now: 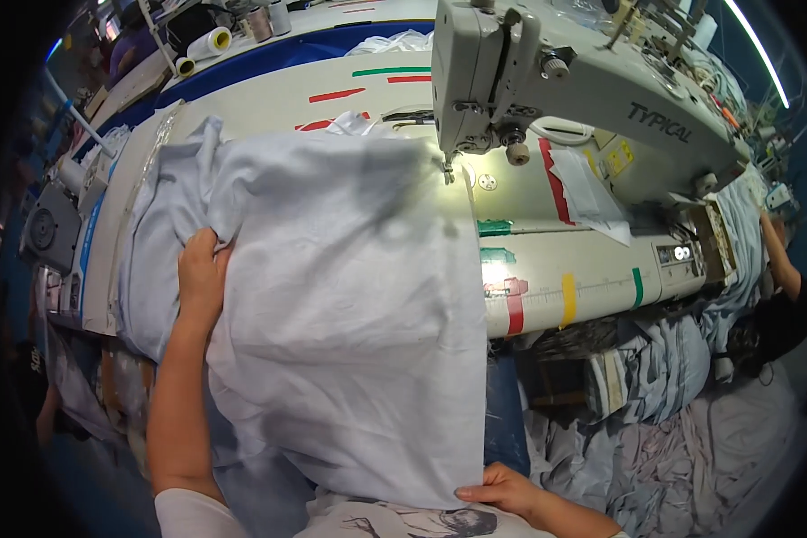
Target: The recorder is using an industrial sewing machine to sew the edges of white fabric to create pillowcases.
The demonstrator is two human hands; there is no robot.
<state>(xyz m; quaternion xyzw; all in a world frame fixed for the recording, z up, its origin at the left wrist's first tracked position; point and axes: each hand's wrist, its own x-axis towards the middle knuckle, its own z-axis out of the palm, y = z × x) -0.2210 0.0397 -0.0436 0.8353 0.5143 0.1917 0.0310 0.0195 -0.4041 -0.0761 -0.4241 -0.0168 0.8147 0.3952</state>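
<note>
A large piece of pale grey-white fabric lies over the sewing table and hangs down toward my body. Its straight right edge runs from the sewing machine's needle area down to my right hand. My left hand is closed on a bunched fold of the fabric at the left. Near my waist, my right hand pinches the lower right corner, thumb on top. The fabric's far right part lies by the presser foot of the white sewing machine, under a bright lamp.
Coloured tape strips mark the table. White scraps lie beneath the machine arm. Thread cones stand at the back left. Piles of grey fabric fill the lower right. Another person's arm is at the far right.
</note>
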